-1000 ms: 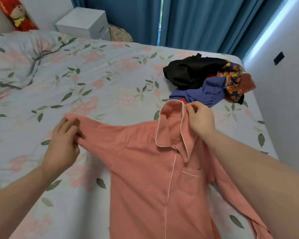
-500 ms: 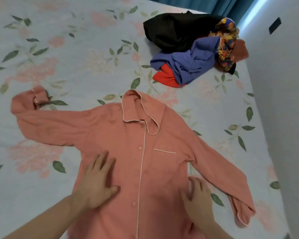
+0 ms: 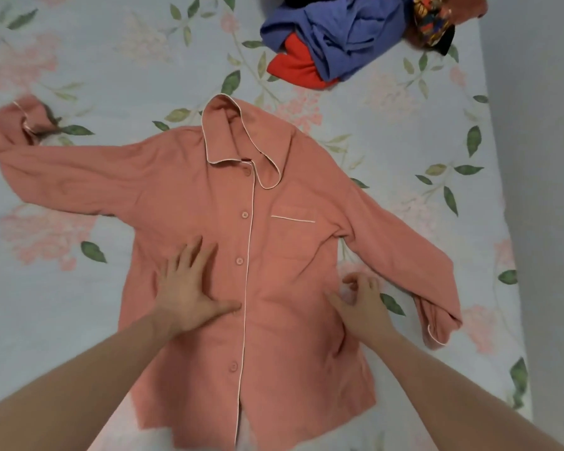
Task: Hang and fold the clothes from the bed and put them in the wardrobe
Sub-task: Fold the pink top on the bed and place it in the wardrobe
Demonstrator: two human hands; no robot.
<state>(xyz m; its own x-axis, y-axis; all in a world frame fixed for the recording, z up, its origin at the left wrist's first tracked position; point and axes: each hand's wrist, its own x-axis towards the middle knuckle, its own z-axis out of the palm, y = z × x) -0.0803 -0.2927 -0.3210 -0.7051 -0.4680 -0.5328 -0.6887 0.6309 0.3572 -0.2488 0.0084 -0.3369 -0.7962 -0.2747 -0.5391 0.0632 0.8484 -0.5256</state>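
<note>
The head view looks down on a bed (image 3: 79,320) covered by a pale sheet printed with pink flowers and green leaves. A salmon-pink long-sleeved pyjama shirt with white piping and a buttoned front (image 3: 274,255) lies face up and spread flat across the middle of the bed, its collar toward the far edge and its hem toward the near edge. One sleeve stretches toward the bed's left edge with its cuff crumpled; the other runs toward the right edge and bends back on itself at the cuff. A chest pocket edged in white sits on the shirt's right-hand panel as seen.

The left hand (image 3: 186,294) rests palm down on the shirt's front, just left of the button placket, with its fingers straight and spread apart and its thumb reaching toward the piping. The right hand (image 3: 362,304) sits at the shirt's right side seam below the armpit; its fingers are loosely curled, thumb and forefinger drawn near each other, and whether they pinch the fabric cannot be told.

In the far right corner of the bed lies a heap of other clothes (image 3: 349,37): a blue garment over a red one, with a multicoloured patterned piece and a rust-coloured one beside them, well apart from the shirt. A plain pale wall (image 3: 541,190) runs along the bed's right edge.
</note>
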